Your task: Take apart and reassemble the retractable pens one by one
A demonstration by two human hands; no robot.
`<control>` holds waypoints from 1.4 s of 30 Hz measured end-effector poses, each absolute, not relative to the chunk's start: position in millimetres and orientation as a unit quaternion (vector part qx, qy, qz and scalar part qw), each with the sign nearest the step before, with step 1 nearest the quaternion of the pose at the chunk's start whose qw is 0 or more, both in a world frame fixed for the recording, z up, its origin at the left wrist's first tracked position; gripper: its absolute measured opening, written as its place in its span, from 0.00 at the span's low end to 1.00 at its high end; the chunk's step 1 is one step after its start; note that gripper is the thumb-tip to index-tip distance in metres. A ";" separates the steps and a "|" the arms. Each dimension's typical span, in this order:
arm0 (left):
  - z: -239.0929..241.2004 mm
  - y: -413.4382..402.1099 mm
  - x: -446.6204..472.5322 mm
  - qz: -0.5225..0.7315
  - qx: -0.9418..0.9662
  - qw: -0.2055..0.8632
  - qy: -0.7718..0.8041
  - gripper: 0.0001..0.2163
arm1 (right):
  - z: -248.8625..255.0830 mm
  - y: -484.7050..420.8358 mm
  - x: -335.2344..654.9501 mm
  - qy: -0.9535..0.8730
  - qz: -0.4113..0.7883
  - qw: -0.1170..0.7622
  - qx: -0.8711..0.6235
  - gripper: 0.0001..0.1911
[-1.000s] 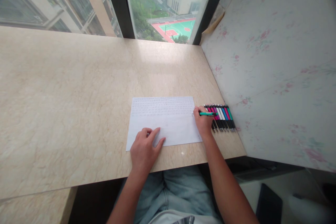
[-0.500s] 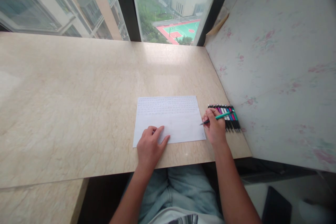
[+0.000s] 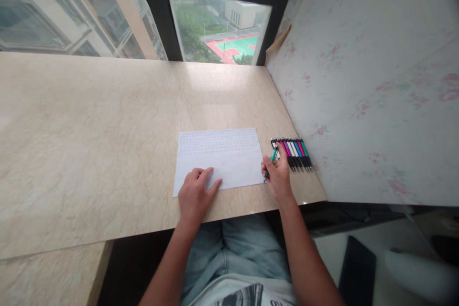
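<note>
A white sheet of paper (image 3: pixel 236 167) lies on the stone-look counter, with lines of small handwriting across its upper part. My left hand (image 3: pixel 197 195) rests on the sheet's lower left, thumb and forefinger spread and the other fingers bent. At the sheet's right edge, my right hand (image 3: pixel 278 177) grips a green pen (image 3: pixel 274 154) with a dark lower end. The pen stands steeply, tip down near the lower right corner; whether it touches the paper I cannot tell. One finger reaches up beside the pen's upper end. A row of pens (image 3: pixel 294 149) in several colours lies just beyond this hand.
The counter (image 3: pixel 107 153) stretches far to the left and ends close to my lap. A flower-patterned wall (image 3: pixel 358 81) closes off the right side, beside the pens. Windows (image 3: pixel 218 28) stand along the back edge.
The green pen has swung from lying low over the hand, pointing left, to a steeper pose. My right hand has turned and shows more of the pen row. The whole view has shifted slightly.
</note>
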State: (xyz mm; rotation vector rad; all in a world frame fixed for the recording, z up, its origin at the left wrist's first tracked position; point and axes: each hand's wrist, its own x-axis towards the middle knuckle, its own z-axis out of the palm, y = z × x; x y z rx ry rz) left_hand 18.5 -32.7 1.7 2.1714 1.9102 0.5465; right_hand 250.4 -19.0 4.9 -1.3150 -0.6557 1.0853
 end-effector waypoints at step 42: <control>-2.5 -29.4 16.0 0.199 0.731 0.093 0.646 0.16 | 7.6 -30.0 275.7 -0.514 0.039 0.145 -0.845 0.09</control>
